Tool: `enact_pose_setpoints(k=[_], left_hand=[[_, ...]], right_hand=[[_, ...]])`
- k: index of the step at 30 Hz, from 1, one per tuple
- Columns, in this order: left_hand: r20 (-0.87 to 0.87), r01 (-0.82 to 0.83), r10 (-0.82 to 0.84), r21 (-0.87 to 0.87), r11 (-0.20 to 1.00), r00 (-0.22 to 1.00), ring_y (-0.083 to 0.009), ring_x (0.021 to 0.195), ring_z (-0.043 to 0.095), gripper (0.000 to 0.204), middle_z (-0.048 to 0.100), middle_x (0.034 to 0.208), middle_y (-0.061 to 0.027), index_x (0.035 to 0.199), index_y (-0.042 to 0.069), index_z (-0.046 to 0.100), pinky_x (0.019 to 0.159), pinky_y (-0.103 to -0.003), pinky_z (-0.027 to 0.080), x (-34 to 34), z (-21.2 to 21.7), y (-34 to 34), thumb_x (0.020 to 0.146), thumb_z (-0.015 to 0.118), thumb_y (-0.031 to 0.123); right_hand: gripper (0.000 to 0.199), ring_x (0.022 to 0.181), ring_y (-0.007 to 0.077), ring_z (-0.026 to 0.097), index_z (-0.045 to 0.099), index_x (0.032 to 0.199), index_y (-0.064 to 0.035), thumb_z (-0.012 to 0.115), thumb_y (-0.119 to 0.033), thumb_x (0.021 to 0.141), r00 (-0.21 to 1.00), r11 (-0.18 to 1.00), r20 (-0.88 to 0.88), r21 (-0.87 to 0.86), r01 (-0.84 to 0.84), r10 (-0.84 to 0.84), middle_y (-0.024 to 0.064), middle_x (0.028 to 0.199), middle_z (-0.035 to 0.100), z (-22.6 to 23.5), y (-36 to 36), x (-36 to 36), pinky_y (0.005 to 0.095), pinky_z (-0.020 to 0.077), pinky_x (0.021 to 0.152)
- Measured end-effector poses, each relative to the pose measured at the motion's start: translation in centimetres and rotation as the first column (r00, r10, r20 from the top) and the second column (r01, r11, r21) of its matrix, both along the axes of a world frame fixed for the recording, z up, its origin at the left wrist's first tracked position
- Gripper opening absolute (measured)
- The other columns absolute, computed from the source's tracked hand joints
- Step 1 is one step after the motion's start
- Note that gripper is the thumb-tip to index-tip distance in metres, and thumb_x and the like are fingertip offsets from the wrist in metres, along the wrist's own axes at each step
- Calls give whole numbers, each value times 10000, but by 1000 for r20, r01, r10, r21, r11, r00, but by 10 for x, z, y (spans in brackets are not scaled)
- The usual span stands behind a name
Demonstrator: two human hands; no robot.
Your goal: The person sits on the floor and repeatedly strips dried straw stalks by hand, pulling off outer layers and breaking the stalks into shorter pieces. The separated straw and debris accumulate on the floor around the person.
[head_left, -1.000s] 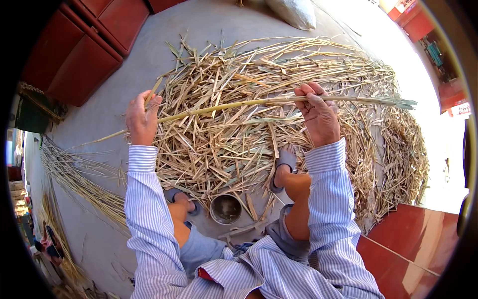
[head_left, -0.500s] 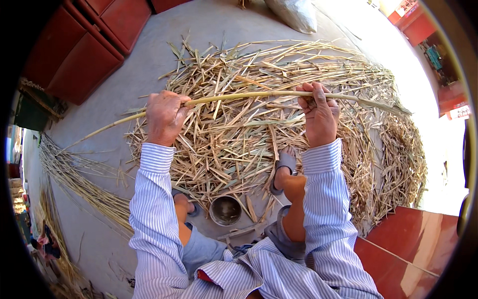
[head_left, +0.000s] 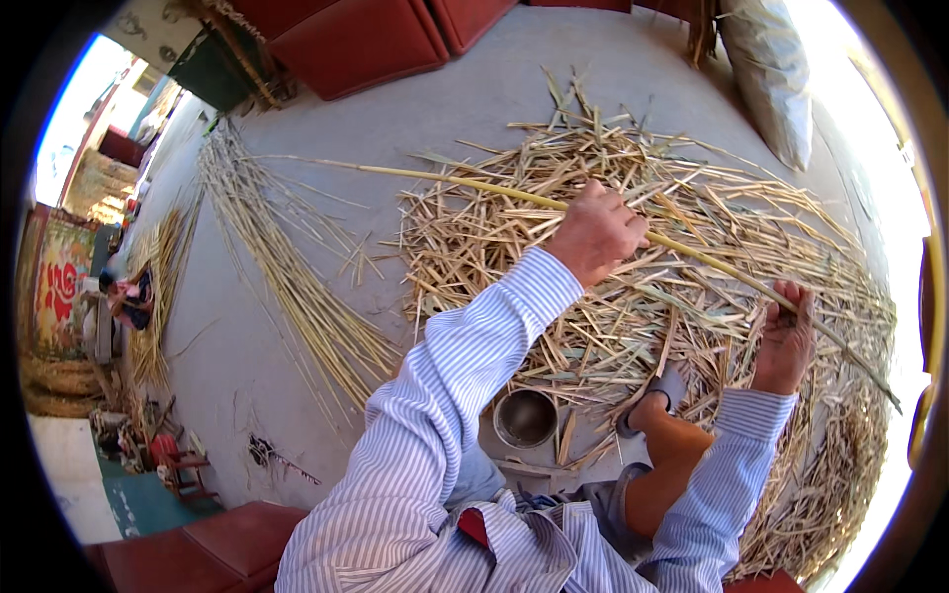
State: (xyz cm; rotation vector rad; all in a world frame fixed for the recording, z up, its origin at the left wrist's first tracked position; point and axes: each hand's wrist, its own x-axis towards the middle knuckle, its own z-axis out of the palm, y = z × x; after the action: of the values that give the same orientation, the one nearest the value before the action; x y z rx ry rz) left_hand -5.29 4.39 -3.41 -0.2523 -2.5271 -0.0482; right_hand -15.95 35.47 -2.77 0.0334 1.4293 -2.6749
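Observation:
A long yellow-green cane stalk runs from the upper left across the pile of dry straw toward the lower right. My left hand is closed around the stalk near its middle. My right hand grips the same stalk further along, close to its thin end. Both sleeves are blue-and-white striped. My bent knee and sandalled foot rest at the pile's near edge.
A small round metal cup stands on the grey floor by my foot. A sorted bundle of long stalks lies to the left. Red cushioned seats line the far side, and a white sack sits at upper right.
The view has swung left. My left hand has slid along the stalk toward its middle, and the stalk now points diagonally with its thick end stretching far out to the left.

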Motion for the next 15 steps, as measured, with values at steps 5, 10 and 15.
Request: enact_pose_setpoints(k=[5,10,15], left_hand=[[-108,49,-50,-12,999,993,-150,699,589,196,605,640,11,711,139,623,710,-347,411,1,16,3,736,733,300],[-100,73,-77,-42,996,992,-156,690,591,189,594,618,4,676,125,603,727,-341,428,-4,18,14,733,709,271],[-94,92,-91,9,996,991,-171,699,604,169,599,624,-14,675,120,600,751,-356,434,-7,26,19,742,706,234]], right_hand=[[191,965,198,669,595,1057,-50,527,-217,993,997,996,69,-78,-39,45,66,959,694,-31,40,-26,254,585,638],[116,735,117,616,590,964,-67,543,-172,982,985,998,162,-6,69,-67,-5,738,609,-25,50,-30,218,506,541],[111,681,101,601,581,932,-70,561,-171,973,976,996,219,-87,4,16,-14,717,592,-37,72,-44,219,494,523]])
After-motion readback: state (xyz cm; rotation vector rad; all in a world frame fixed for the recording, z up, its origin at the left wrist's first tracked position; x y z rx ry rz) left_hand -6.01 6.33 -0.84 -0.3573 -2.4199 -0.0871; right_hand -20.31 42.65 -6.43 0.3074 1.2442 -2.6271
